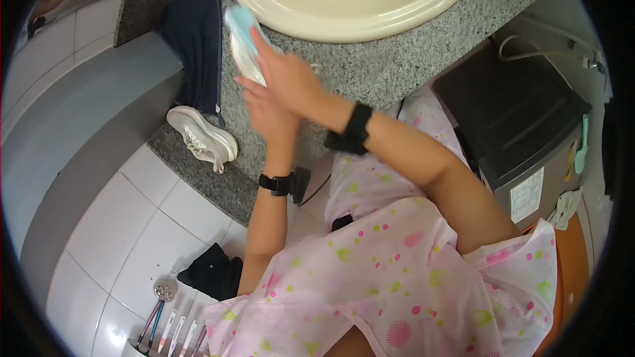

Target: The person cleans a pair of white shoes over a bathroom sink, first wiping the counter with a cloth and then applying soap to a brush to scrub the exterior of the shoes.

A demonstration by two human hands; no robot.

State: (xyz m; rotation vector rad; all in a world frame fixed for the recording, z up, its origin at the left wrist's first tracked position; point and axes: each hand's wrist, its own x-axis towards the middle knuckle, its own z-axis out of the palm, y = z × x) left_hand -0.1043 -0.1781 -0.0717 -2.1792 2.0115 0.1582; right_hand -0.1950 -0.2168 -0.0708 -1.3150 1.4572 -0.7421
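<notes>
My right hand (290, 74) reaches in from the right, crossing over my left, and grips a light blue and white folded cloth (241, 38). The cloth is held over the speckled grey granite counter (370, 66), just left of the cream sink basin (344, 13). My left hand (266, 116) comes up from below, under the right hand, with its fingers on the cloth's lower edge. Each wrist wears a black band. I wear a pink dotted smock.
Another person's dark trouser leg (196, 46) and white sneaker (202, 137) are at the counter's left end. A black box-shaped bin (509, 109) stands at the right. Below left are a black cloth (213, 271), a round floor drain (164, 288) and several toothbrushes (169, 329) on white tiles.
</notes>
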